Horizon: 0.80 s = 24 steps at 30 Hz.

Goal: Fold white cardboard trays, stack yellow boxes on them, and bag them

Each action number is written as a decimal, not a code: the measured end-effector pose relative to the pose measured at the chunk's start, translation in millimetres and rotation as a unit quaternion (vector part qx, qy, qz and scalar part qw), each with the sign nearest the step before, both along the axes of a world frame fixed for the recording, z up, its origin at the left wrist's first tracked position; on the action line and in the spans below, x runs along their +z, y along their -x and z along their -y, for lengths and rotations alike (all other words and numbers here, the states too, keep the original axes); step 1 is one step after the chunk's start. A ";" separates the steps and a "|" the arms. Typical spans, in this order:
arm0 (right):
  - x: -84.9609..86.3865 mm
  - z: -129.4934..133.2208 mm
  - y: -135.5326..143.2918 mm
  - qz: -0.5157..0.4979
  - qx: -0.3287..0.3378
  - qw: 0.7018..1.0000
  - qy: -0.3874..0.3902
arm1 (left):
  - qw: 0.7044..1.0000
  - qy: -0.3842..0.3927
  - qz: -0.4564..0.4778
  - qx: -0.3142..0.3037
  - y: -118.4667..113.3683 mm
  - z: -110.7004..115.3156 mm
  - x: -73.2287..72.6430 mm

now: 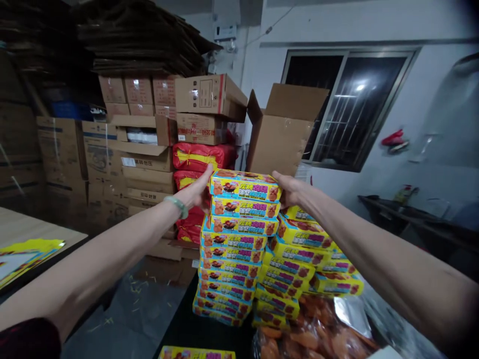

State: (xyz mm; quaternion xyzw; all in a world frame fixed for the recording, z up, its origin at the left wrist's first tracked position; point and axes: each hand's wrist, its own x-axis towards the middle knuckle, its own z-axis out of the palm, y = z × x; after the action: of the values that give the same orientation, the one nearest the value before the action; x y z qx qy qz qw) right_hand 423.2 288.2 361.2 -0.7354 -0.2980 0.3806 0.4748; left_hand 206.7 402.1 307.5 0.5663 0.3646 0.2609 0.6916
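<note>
A tall stack of yellow and blue printed boxes [232, 271] stands on a dark table. Its top three boxes [245, 207] sit slightly to the right of those below. My left hand [204, 192], with a pale green bangle on its wrist, presses against their left side, its thumb near the top edge. On the opposite side my right hand [290, 188] grips them between thumb and fingers; its fingers are partly hidden. More of the same boxes [295, 254] lie in uneven piles behind and to the right. Another printed box [198, 354] shows at the bottom edge.
Brown drumstick-shaped pieces in clear plastic [310, 326] lie right of the stack. An open carton [279, 142] stands behind it. Stacked cartons [101, 169] and red bundles [200, 155] line the back left. A wooden table [37, 224] with yellow printed sheets [30, 254] is at left.
</note>
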 end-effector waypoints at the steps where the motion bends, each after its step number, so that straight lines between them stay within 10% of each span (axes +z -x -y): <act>1: -3.4 -4.5 1.2 -0.016 0.007 0.999 0.030 | 1.000 0.023 -0.008 -0.012 -4.7 0.6 -1.2; 13: -23.5 18.1 -4.0 -0.062 0.109 0.992 0.008 | 0.996 0.023 0.079 -0.035 8.6 26.8 -11.2; 20: -1.5 129.6 56.6 -0.065 0.093 0.972 -0.205 | 0.960 -0.166 0.216 -0.060 37.3 142.7 26.3; 24: -37.9 202.8 82.3 -0.037 0.089 0.968 -0.232 | 0.953 -0.171 0.249 -0.013 66.2 209.0 -1.9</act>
State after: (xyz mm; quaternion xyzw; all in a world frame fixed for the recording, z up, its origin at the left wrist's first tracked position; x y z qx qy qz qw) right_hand 340.9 85.4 323.2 -0.5610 -0.4245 0.3689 0.6074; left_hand 140.5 193.1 305.6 0.5981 0.1237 0.4429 0.6564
